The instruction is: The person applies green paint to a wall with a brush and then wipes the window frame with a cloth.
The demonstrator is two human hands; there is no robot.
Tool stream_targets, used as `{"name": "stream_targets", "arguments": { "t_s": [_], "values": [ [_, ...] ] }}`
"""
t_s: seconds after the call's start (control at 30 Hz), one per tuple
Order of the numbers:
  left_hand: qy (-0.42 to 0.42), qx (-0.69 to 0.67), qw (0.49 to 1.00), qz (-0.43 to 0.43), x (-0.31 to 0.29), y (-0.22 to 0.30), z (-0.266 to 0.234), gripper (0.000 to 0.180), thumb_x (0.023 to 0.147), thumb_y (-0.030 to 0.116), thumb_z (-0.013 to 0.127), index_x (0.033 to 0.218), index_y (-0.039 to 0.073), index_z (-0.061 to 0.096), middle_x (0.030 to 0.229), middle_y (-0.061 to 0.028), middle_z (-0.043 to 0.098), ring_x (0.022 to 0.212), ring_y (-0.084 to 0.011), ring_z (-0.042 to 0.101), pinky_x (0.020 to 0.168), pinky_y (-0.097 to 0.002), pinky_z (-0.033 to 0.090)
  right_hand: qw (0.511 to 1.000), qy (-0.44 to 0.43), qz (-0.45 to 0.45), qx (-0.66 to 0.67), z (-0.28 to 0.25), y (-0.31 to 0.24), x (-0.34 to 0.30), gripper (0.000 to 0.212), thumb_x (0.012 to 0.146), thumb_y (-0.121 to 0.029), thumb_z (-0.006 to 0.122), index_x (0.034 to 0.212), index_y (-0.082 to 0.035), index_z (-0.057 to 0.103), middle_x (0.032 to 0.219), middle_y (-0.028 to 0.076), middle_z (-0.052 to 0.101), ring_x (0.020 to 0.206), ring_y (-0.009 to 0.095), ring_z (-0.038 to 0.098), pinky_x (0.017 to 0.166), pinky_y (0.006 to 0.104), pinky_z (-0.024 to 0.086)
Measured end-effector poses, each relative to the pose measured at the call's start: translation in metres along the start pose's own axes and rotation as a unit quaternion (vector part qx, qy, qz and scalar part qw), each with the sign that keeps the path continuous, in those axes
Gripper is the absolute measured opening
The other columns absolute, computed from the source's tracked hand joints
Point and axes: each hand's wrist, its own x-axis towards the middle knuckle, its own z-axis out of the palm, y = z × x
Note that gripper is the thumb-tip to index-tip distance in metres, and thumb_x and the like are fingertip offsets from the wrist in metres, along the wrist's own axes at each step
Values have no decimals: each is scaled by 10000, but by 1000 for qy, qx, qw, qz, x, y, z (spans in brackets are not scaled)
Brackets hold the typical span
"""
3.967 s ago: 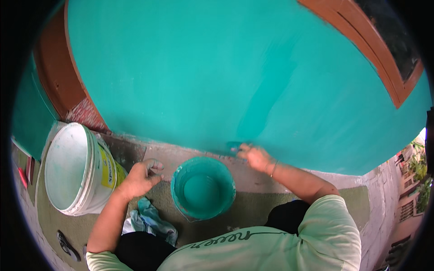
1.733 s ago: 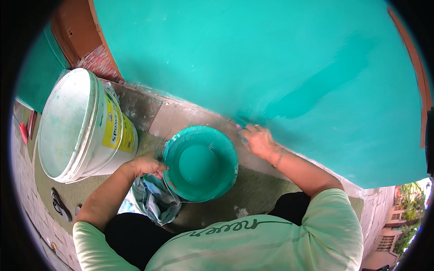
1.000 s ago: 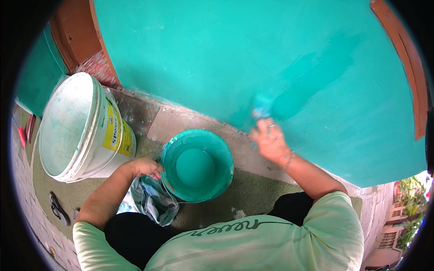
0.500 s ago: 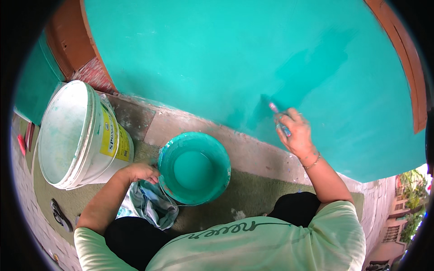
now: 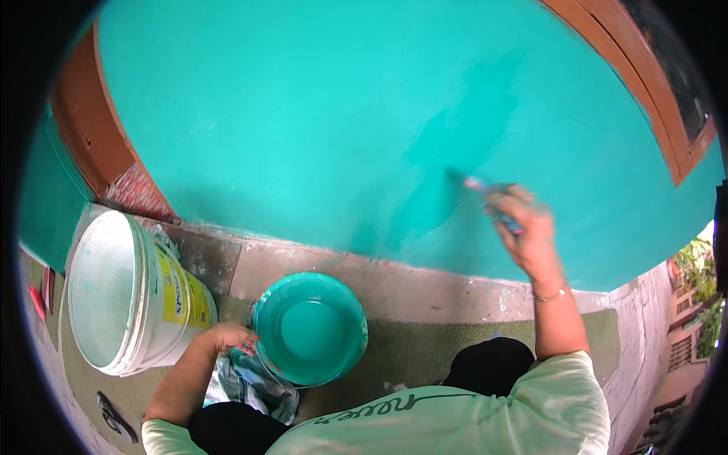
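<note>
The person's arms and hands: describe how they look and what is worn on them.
Pale green short sleeves cover the upper arms, leaving the forearms uncovered. Neither the left hand nor the right hand wears a glove. A thin bracelet circles the right wrist; none shows on the left. Blur hides finer detail on the right fingers.

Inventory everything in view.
wall: one, teal, ahead
brush: one, pinkish, before wall
pail: one, teal, lower centre
paint: one pool, teal, in pail
bucket: one, white and yellow, left
cloth: one, pale, beside pail
sandal: one, dark, lower left
door: one, brown, upper left
window frame: one, brown, upper right
floor: one, greenish, below wall
plants: several, green, far right
shirt: one, pale green, bottom
knees: two, black, bottom
left hand: one, bare, at pail
right hand: one, bare, gripping brush
</note>
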Motion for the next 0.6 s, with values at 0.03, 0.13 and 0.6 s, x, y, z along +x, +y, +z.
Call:
{"name": "stream_targets", "arguments": {
  "t_s": [0.03, 0.13, 0.6],
  "values": [
    [-12, 10, 1000, 15, 10, -6, -1, 514, 834, 53, 665, 1293, -69, 468, 1125, -190, 603, 961, -281, 638, 776, -408, 594, 995, 76, -20, -61, -23, -3, 7, 335, 693, 30, 717, 1003, -98, 702, 1016, 128, 673, 895, 325, 658, 759, 394, 541],
    [22, 177, 983, 38, -2, 19, 2, 517, 823, 87, 681, 1291, -38, 499, 1142, -173, 609, 948, -284, 638, 757, -390, 589, 959, 237, -61, -141, -53, 2, 17, 352, 674, 41, 717, 995, -102, 702, 1046, 163, 665, 913, 314, 663, 741, 386, 550],
    [449, 319, 509, 661, -222, 190, 138, 125, 752, 23, 701, 767, 22, 577, 730, -128, 599, 688, -271, 596, 651, -366, 505, 946, -320, -37, -36, 108, 53, -118, 343, 730, -60, 636, 1068, -118, 649, 1099, 103, 536, 1017, 350, 602, 777, 419, 548]
  ]
}}
